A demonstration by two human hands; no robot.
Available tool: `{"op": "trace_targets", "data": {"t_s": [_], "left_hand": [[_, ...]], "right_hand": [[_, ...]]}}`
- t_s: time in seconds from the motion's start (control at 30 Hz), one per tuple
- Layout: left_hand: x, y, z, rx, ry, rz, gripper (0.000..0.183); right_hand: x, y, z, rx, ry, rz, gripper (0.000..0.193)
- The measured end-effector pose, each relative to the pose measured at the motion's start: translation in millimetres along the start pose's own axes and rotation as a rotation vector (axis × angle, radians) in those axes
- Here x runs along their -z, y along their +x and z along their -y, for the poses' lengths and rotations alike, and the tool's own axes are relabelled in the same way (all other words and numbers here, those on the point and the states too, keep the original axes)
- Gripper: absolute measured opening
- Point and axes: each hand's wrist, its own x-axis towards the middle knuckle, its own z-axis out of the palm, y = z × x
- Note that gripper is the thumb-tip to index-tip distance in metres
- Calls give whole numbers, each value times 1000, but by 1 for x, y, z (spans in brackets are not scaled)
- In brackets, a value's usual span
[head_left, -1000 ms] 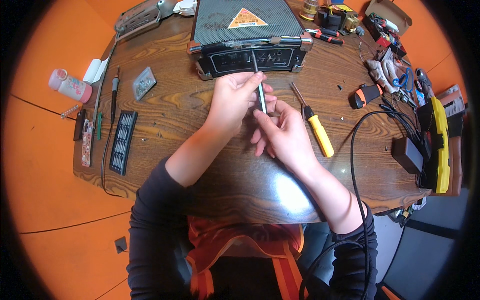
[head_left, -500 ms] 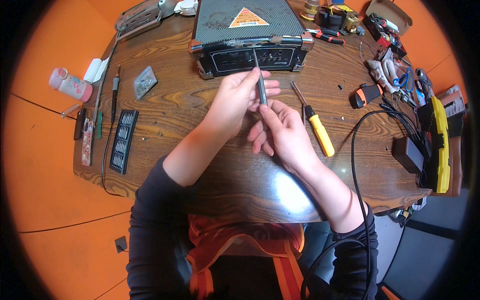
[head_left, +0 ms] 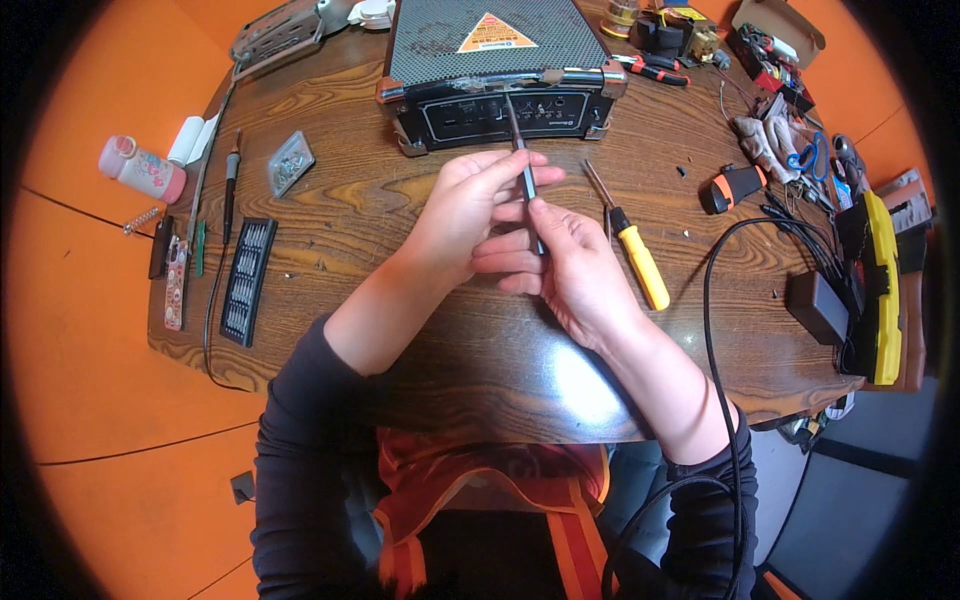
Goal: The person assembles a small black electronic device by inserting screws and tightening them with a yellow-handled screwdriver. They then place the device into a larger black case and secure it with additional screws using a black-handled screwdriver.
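Note:
A slim dark precision screwdriver (head_left: pixel 529 182) is held between both hands in the middle of the view, its thin tip pointing away from me. My left hand (head_left: pixel 462 205) pinches its upper shaft between thumb and fingers. Lower down, my right hand (head_left: pixel 585 265) grips the handle with the thumb on top and fingers curled beneath. Beyond them stands a black box speaker (head_left: pixel 565 50) with a mesh grille and a triangular orange label. The tip overlaps its control panel (head_left: pixel 465 115); whether it touches, I cannot tell.
Right of my hands lies a yellow-handled screwdriver (head_left: pixel 642 265). At left are a bit set (head_left: pixel 248 283), a soldering iron (head_left: pixel 231 185) and a small clear box of screws (head_left: pixel 290 163). Pliers (head_left: pixel 655 70), an orange-black tool (head_left: pixel 735 188), a black cable (head_left: pixel 708 300) and a yellow case (head_left: pixel 880 290) sit right.
The screwdriver has shifted slightly right and toward me. My right hand has slid its fingers further left beneath the handle, and my left hand has dropped a little.

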Motion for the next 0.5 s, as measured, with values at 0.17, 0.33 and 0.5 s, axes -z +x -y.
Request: {"op": "trace_targets", "data": {"t_s": [0.17,0.33,0.5], "left_hand": [[-1,0,0,-50,88,1,27],[-1,-1,-3,-31,17,54,26],[-2,1,2,-45,75,6,28]], "right_hand": [[1,2,2,142,-245,-100,29],[2,0,5,112,2,-54,29],[0,2,5,121,-169,-136,32]]}}
